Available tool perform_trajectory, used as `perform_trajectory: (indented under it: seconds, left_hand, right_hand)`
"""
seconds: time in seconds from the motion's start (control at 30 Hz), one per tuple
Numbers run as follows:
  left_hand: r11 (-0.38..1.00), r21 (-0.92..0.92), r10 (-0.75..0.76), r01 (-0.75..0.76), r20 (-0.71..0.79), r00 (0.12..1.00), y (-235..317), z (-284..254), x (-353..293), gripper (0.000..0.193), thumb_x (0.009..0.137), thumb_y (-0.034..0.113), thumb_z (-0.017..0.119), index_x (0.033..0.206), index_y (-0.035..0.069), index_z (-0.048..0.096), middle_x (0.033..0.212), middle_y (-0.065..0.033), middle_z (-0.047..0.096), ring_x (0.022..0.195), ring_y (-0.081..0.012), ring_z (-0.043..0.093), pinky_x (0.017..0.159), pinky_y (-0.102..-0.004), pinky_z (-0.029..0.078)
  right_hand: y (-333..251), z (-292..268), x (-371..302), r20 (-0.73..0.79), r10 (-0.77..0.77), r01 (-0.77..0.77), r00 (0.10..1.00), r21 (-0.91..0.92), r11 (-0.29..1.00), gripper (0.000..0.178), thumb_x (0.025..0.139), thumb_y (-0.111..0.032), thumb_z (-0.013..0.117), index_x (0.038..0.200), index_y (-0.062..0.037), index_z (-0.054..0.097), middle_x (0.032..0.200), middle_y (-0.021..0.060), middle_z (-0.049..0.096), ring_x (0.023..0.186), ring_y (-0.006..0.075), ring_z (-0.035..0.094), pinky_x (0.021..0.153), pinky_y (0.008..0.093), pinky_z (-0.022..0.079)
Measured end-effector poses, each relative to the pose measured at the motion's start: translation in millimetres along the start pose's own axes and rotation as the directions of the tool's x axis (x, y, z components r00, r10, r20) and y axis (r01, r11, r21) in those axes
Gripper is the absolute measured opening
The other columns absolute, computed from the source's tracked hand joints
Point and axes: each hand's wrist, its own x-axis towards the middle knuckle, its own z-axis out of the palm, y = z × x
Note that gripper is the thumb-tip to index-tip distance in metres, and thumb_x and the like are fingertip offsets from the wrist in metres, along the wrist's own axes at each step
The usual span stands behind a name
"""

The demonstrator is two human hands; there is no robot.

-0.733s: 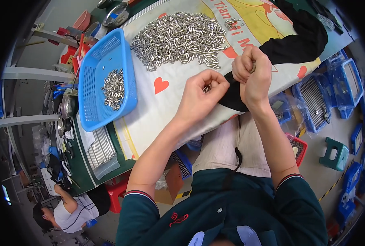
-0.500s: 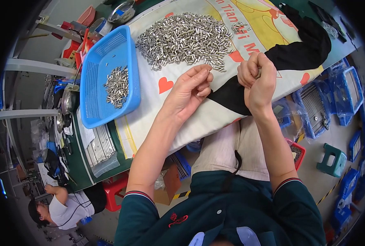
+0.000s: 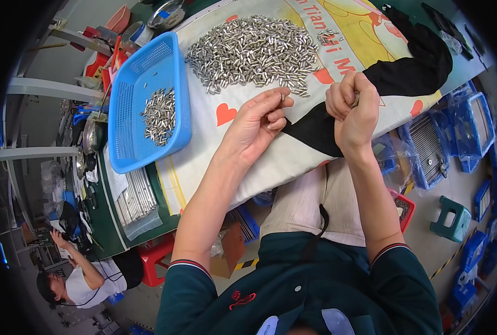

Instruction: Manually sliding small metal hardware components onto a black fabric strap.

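Note:
My left hand (image 3: 257, 124) is closed in a pinch over the cloth, with a small metal pin (image 3: 283, 96) showing at its thumb and fingertip. To its right my right hand (image 3: 355, 114) is curled like a fist, and a bit of grey metal (image 3: 355, 100) shows between the fingers; how many pins lie inside is hidden. Beyond the hands spreads a large heap of short silver pins (image 3: 254, 50). A smaller pile of pins (image 3: 160, 116) lies in a blue plastic basket (image 3: 185, 120) at the left. Black fabric (image 3: 314, 131) lies under and between my hands.
A printed cloth (image 3: 203, 142) covers the table. Bundled metal rods (image 3: 135, 196) lie at the left on a green surface. Blue trays (image 3: 424, 148) and a green stool (image 3: 451, 218) stand on the right. A co-worker in white (image 3: 89, 282) is at the lower left.
My hands stay nearly in place; the right fist has shifted slightly right, and more grey shows at the left fingertips. The co-worker has raised an arm.

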Motion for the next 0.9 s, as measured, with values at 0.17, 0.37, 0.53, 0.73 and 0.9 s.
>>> perform_trajectory:
  seconds: [0.17, 0.37, 0.53, 0.73, 0.9]
  left_hand:
    - [1.000, -0.010, 0.006, -0.007, -0.035, 0.999, 1.6, 0.2, -0.2, 0.013, 0.082, 0.007, 0.047, 0.090, -0.003, 0.052, 0.078, -0.0085, 0.053, 0.056, -0.0067, 0.037, 0.049, -0.0184, 0.034]
    - [0.877, 0.435, 0.290, -0.205, -0.136, 0.947, 23.2, -9.7, 1.4, 0.020, 0.082, 0.021, 0.050, 0.072, 0.004, 0.050, 0.054, 0.0034, 0.040, 0.044, -0.0063, 0.031, 0.042, -0.0203, 0.026]
    - [0.128, 0.977, 0.686, -0.171, 0.038, 0.727, 21.7, -22.7, 15.2, 0.008, 0.074, 0.010, 0.060, 0.076, 0.003, 0.062, 0.045, 0.0015, 0.041, 0.041, -0.0097, 0.039, 0.042, -0.0268, 0.031]
    - [-0.249, 0.968, 0.620, -0.028, 0.182, 0.763, 15.1, -14.0, 15.9, 0.011, 0.069, 0.012, 0.064, 0.079, 0.007, 0.064, 0.047, -0.0063, 0.047, 0.043, -0.0217, 0.047, 0.047, -0.0343, 0.037]
    - [-0.283, 0.959, 0.607, -0.020, 0.195, 0.771, 17.8, -13.8, 14.9, 0.010, 0.069, 0.011, 0.064, 0.078, 0.007, 0.065, 0.049, -0.0081, 0.051, 0.045, -0.0224, 0.050, 0.048, -0.0336, 0.039]
  right_hand:
    - [0.3, 0.9, -0.8, -0.024, 0.009, -0.008, 1.000, 0.066, 0.998, 0.035, 0.087, -0.021, 0.033, 0.054, -0.0093, 0.028, 0.045, -0.0031, 0.023, 0.038, 0.0053, 0.019, 0.036, 0.0229, 0.014]
    - [-0.1, -0.5, -0.8, -0.015, -0.007, 0.008, 1.000, 0.069, 0.998, 0.036, 0.088, -0.021, 0.033, 0.054, -0.0096, 0.028, 0.044, -0.0030, 0.023, 0.038, 0.0055, 0.018, 0.037, 0.0229, 0.014]
    - [1.3, 0.2, -1.0, -0.015, -0.010, 0.011, 1.000, 0.075, 0.997, 0.036, 0.087, -0.021, 0.033, 0.054, -0.0097, 0.027, 0.044, -0.0029, 0.022, 0.038, 0.0056, 0.018, 0.037, 0.0230, 0.014]
    - [0.8, -4.0, -0.4, -0.020, -0.006, 0.008, 1.000, 0.089, 0.996, 0.034, 0.086, -0.019, 0.033, 0.054, -0.0096, 0.027, 0.044, -0.0027, 0.022, 0.038, 0.0056, 0.018, 0.037, 0.0229, 0.014]
    - [-0.4, -4.2, -0.1, -0.035, 0.001, 0.002, 0.999, 0.099, 0.995, 0.034, 0.086, -0.019, 0.033, 0.054, -0.0093, 0.028, 0.044, -0.0027, 0.023, 0.038, 0.0055, 0.018, 0.037, 0.0229, 0.014]
